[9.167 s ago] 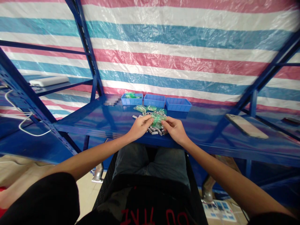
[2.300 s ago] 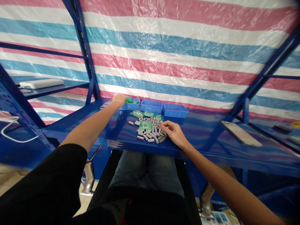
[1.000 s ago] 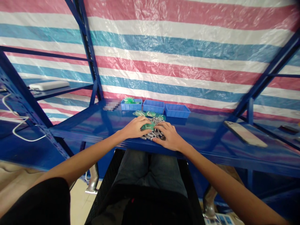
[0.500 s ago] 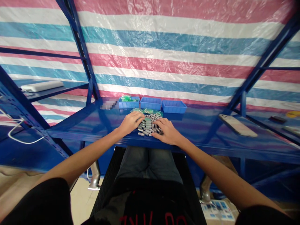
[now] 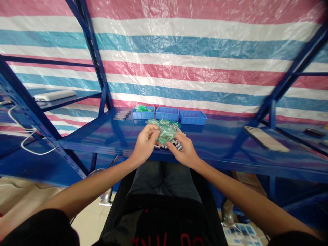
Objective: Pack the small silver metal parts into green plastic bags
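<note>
My left hand (image 5: 144, 145) and my right hand (image 5: 182, 150) are raised just above the blue shelf (image 5: 217, 143), both pinching a small clear green plastic bag (image 5: 165, 134) between them. Under the hands lies a pile of small silver metal cylinders (image 5: 176, 145), mostly hidden by my fingers. More green bags (image 5: 164, 122) lie just behind the pile. Whether my right fingers also hold a cylinder I cannot tell.
Three small blue bins stand at the back: the left bin (image 5: 143, 112) holds green bags, beside it the middle bin (image 5: 167, 113) and right bin (image 5: 193, 117). A phone (image 5: 265, 138) lies on the shelf's right. A white flat device (image 5: 55, 95) rests on the left shelf, near a white cable (image 5: 28, 136).
My hands were flat on the pile of cylinders half a second ago; they have since lifted toward me with a green bag held between them.
</note>
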The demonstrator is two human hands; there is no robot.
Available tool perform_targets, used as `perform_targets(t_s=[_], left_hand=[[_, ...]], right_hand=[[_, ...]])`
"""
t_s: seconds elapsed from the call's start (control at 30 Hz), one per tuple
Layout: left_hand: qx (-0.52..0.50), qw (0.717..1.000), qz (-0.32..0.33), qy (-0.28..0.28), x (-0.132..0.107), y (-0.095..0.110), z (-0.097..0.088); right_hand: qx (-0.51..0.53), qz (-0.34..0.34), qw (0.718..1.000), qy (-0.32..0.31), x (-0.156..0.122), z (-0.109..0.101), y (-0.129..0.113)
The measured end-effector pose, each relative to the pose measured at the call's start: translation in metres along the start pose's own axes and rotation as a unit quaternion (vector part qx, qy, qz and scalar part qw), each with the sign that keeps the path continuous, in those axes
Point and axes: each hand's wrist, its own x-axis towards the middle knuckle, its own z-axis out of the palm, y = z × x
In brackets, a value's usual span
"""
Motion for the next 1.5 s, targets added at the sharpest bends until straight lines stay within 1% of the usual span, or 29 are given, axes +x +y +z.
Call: perform_targets(t_s=[0.1,0.2,0.27,0.33,0.47,0.57,0.63,0.7,0.87,0.93,1.13,1.2,1.27,1.33,1.4,1.43,1.47,1.5], left_hand=[[0.004,0.998,-0.017,-0.057,-0.003,-0.003,0.004],[0.03,0.997,-0.025,-0.064,-0.003,-0.008,0.003],[0.039,0.996,-0.035,-0.072,-0.004,-0.009,0.001],[0.041,0.994,-0.046,-0.095,-0.005,-0.006,-0.001],[0.038,0.989,-0.058,-0.132,-0.009,0.001,0.0],[0.013,0.986,-0.075,-0.148,-0.013,0.004,0.003],[-0.006,0.984,-0.089,-0.151,-0.016,0.005,0.004],[-0.016,0.985,-0.098,-0.144,-0.019,0.008,0.005],[-0.021,0.986,-0.125,-0.105,-0.033,0.018,0.002],[-0.015,0.986,-0.136,-0.099,-0.038,0.021,0.0],[-0.006,0.98,-0.146,-0.133,-0.044,0.021,-0.004],[-0.004,0.98,-0.137,-0.147,-0.044,0.021,-0.005],[0.03,0.981,-0.109,-0.157,-0.045,0.023,-0.005],[0.107,0.979,-0.053,-0.164,-0.047,0.027,-0.006],[0.19,0.967,0.015,-0.168,-0.049,0.032,-0.006],[0.217,0.961,0.039,-0.167,-0.049,0.034,-0.006],[0.225,0.959,0.045,-0.165,-0.049,0.035,-0.007],[0.215,0.963,0.031,-0.16,-0.047,0.035,-0.007]], right_hand=[[0.021,0.071,0.997,0.031,0.001,0.0,-0.002],[0.043,0.117,0.992,0.029,0.001,-0.005,0.003],[0.06,0.131,0.989,0.015,0.0,-0.007,0.005],[0.081,0.144,0.986,0.005,-0.003,-0.006,0.004],[0.132,0.161,0.978,0.012,-0.008,0.0,-0.002],[0.138,0.157,0.978,0.014,-0.01,0.002,-0.007],[0.147,0.158,0.976,0.012,-0.01,0.001,-0.009],[0.177,0.17,0.969,0.001,-0.011,0.002,-0.012],[0.279,0.214,0.936,-0.033,-0.02,0.005,-0.023],[0.296,0.228,0.927,-0.044,-0.025,0.003,-0.028],[0.273,0.223,0.934,-0.054,-0.029,-0.006,-0.034],[0.269,0.218,0.936,-0.061,-0.028,-0.007,-0.033],[0.246,0.214,0.943,-0.067,-0.027,-0.006,-0.031],[0.206,0.216,0.952,-0.063,-0.027,-0.007,-0.03],[0.164,0.219,0.96,-0.053,-0.027,-0.009,-0.032],[0.148,0.218,0.963,-0.046,-0.028,-0.01,-0.034],[0.138,0.213,0.966,-0.041,-0.028,-0.011,-0.036],[0.132,0.204,0.969,-0.04,-0.028,-0.012,-0.039]])
